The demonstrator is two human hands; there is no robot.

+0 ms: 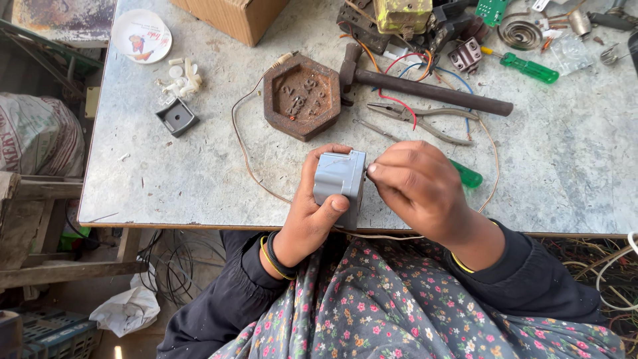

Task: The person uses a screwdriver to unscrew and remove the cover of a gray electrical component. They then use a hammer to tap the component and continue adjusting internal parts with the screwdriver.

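Observation:
My left hand (307, 219) grips a small grey plastic box (337, 177) at the near edge of the metal table (199, 173). My right hand (417, 186) presses against the box's right side, fingers curled around a green-handled screwdriver (469, 177) whose handle pokes out behind the hand. Its tip is hidden between hand and box. A thin brown wire (242, 149) loops across the table past the box.
Behind the hands lie a rusty hexagonal iron weight (301, 95), a hammer (425, 88), pliers (425, 119) and a second green screwdriver (530, 68). A cardboard box (232, 16), white lid (141, 36), small grey part (177, 117) and electrical scrap (412, 23) sit farther back.

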